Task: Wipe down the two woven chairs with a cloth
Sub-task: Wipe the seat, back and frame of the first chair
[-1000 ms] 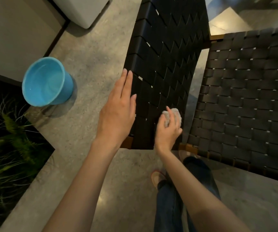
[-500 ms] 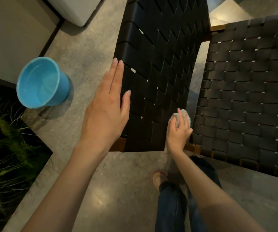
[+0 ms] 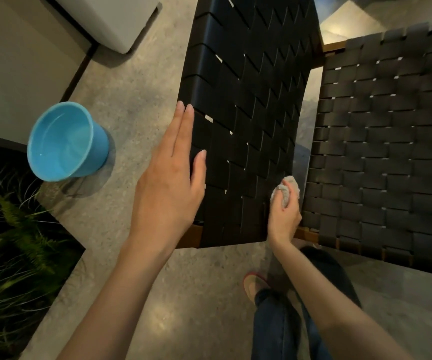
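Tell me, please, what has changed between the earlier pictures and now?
The right hand, still gripping the cloth, slid it rightward to the near right edge of the black woven chair. The left hand stayed flat and open at that chair's left edge. The blue bucket and the grey woven chair stayed put.

Home patio: concrete floor (image 3: 137,81), ferns (image 3: 15,245)

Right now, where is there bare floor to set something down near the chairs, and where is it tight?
Bare floor lies between the blue bucket and the left chair, and before that chair, left of the shoe. Tight: the slit between left chair and right chair, where the right hand grips the cloth.
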Tool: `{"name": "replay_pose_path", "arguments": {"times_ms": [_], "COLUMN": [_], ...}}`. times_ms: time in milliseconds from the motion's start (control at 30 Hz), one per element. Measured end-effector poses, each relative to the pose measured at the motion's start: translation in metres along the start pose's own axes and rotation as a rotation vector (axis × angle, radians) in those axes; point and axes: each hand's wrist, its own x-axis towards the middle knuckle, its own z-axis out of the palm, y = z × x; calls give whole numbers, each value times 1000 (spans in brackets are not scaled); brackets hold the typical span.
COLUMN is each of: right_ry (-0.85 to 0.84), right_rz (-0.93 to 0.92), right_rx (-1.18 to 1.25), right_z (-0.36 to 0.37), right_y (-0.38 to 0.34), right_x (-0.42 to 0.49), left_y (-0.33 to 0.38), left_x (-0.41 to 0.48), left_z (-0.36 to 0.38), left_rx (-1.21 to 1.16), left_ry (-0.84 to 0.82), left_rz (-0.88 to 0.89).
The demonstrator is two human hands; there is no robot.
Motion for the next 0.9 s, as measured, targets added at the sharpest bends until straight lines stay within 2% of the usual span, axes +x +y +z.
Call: {"name": "replay_pose_path", "arguments": {"times_ms": [167,267,333,433,533,700,833,900], "right_ry": [-162,-274,-317,-268,-195,-156,-110,-86], "right_rz": [-265,-426,-502,-572,-626,-565,-277,-220], "right_rx": [199,355,350,219,171,71,40,23], "right_z": [4,14,26,39,46,49,40,35], "right_y": [-80,-136,-169,-186,-170,-129,-81,-58], "right_x": [-55,-74,-75,-71,-60,-16,43,68], "left_y": [2,1,0,-3,-4,5,9,9], "left_x": [1,4,6,13,35,78,98,104], "left_z": [-3,-6,-9,-12,-12,1,12,16], "left_rx": [-74,-197,-303,-359,-293,-195,-159,-140], "left_ry": [-13,-16,5,51,53,37,41,43], "left_rz": [-30,-60,-102,-140,-133,-103,-80,-72]}}
